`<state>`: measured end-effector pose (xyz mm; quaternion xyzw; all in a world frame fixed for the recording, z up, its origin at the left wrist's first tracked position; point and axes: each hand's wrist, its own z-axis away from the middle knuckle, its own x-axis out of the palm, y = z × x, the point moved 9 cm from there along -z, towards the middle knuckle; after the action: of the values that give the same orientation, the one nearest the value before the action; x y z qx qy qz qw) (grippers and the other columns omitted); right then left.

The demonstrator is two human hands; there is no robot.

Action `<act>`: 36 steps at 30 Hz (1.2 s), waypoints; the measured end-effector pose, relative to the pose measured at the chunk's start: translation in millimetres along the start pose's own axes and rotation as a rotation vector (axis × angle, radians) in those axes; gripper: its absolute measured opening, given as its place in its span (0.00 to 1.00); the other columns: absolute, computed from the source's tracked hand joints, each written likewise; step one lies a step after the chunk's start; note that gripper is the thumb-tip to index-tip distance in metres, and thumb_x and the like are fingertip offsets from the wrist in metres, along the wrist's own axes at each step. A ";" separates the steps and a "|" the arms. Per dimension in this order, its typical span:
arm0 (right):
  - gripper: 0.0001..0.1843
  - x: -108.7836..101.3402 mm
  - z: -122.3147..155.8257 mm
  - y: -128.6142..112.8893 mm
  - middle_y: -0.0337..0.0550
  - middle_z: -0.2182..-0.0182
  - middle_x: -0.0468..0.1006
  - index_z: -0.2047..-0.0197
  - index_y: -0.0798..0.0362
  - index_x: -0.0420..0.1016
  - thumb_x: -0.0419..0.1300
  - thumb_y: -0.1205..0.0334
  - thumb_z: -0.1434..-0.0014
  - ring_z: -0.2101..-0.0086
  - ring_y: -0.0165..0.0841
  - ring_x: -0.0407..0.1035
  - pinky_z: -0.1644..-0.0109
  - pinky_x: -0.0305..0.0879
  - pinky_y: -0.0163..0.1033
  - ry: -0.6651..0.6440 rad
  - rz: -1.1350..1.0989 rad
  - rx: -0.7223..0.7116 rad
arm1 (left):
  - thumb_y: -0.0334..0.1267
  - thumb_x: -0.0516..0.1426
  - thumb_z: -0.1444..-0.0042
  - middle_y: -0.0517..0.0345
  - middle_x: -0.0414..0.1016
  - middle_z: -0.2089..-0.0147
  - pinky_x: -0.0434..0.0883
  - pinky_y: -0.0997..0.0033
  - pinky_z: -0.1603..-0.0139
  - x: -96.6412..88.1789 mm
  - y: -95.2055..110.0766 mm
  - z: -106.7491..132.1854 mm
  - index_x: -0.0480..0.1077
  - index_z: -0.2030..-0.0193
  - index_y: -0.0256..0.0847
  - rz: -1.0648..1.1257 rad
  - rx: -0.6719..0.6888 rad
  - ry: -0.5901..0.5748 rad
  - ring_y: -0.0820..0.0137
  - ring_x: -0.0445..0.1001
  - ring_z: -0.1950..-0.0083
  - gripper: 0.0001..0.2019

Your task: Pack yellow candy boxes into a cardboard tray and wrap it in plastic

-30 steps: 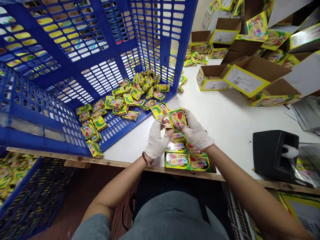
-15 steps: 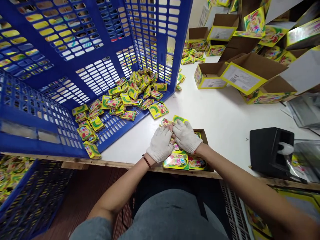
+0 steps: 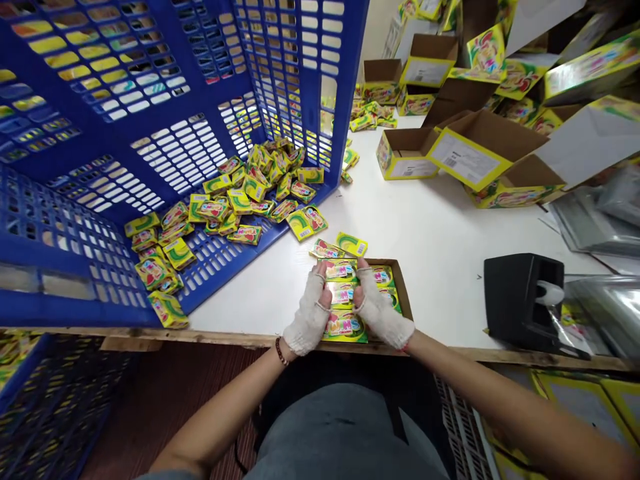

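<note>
Both my hands wear white fingerless gloves. My left hand [image 3: 310, 312] and my right hand [image 3: 380, 310] stand on edge on either side of a row of yellow-green candy packets [image 3: 341, 293], fingers together, squeezing the row between them. The packets lie in a shallow brown cardboard box [image 3: 403, 293] at the table's front edge. More packets fill the box to the right of my right hand. Two loose packets [image 3: 351, 244] lie on the white table just beyond the box.
A big blue plastic crate [image 3: 150, 133] lies tipped on its side at the left, with a pile of packets [image 3: 240, 193] spilling from its mouth. Open yellow cartons [image 3: 406, 152] stand at the back right. A black dispenser [image 3: 523, 300] sits right.
My hands came down from holding a packet above the box, pressed it in, and now clamp the row of packets from both sides, nearer the table's edge.
</note>
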<state>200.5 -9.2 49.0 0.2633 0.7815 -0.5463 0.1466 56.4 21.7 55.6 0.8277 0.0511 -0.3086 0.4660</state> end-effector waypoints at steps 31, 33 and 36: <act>0.09 -82.5 0.5 19.8 0.41 0.66 0.80 0.62 0.49 0.77 0.58 0.64 0.46 0.65 0.39 0.73 0.62 0.68 0.41 -0.653 0.244 0.270 | 0.44 0.62 0.49 0.37 0.67 0.42 0.66 0.48 0.40 -46.0 -60.0 -188.1 0.72 0.49 0.37 -0.971 -0.103 -0.168 0.45 0.65 0.40 0.22; 0.14 -63.6 11.2 26.7 0.42 0.64 0.81 0.59 0.48 0.79 0.58 0.67 0.48 0.64 0.40 0.74 0.61 0.67 0.42 -0.685 0.395 0.322 | 0.44 0.63 0.50 0.36 0.67 0.42 0.66 0.46 0.42 -45.8 -61.0 -193.7 0.71 0.47 0.37 -1.011 -0.113 -0.151 0.43 0.64 0.40 0.24; 0.14 -51.3 11.9 24.1 0.45 0.61 0.82 0.59 0.46 0.81 0.60 0.68 0.48 0.63 0.43 0.74 0.60 0.66 0.45 -0.650 0.598 0.279 | 0.45 0.64 0.51 0.33 0.68 0.43 0.66 0.42 0.44 -51.3 -60.1 -195.8 0.69 0.44 0.37 -1.031 -0.151 -0.119 0.40 0.66 0.42 0.28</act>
<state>255.5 -26.8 52.5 0.3093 0.5040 -0.6340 0.4983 83.5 223.0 113.2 0.6403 0.4472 -0.5398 0.3141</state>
